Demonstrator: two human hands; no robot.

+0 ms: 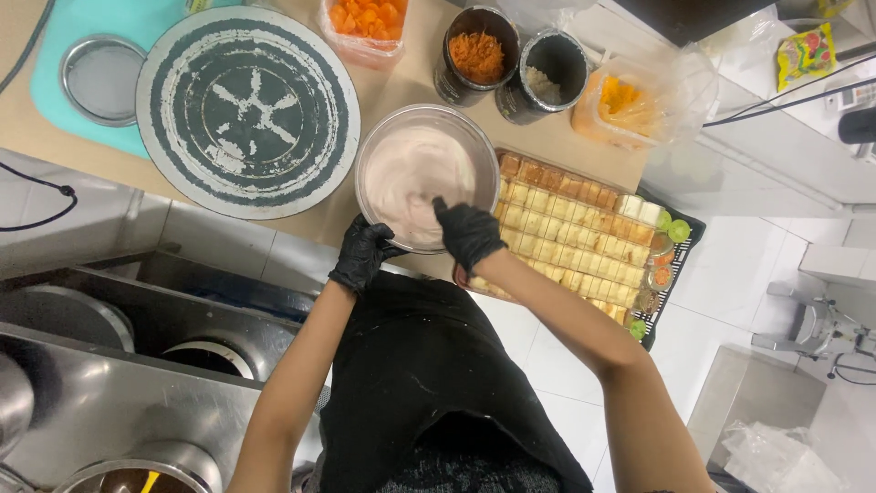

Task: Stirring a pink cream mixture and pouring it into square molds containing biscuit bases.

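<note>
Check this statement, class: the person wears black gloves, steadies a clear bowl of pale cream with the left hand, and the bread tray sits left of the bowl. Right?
Wrong in one respect: the head view shows the bread tray right of the bowl, not left. The black-gloved left hand does steady it.

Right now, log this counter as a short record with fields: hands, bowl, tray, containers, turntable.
left hand: black-gloved left hand grips the near rim of the bowl
right hand: black-gloved right hand reaches into the bowl, fingers in the cream; any tool is hidden
bowl: clear bowl holding pale pinkish cream
tray: black tray right of the bowl, filled with rows of pale cake cubes
containers: two dark jars and a tub of orange pieces behind the bowl
turntable: round worn turntable left of the bowl
</note>
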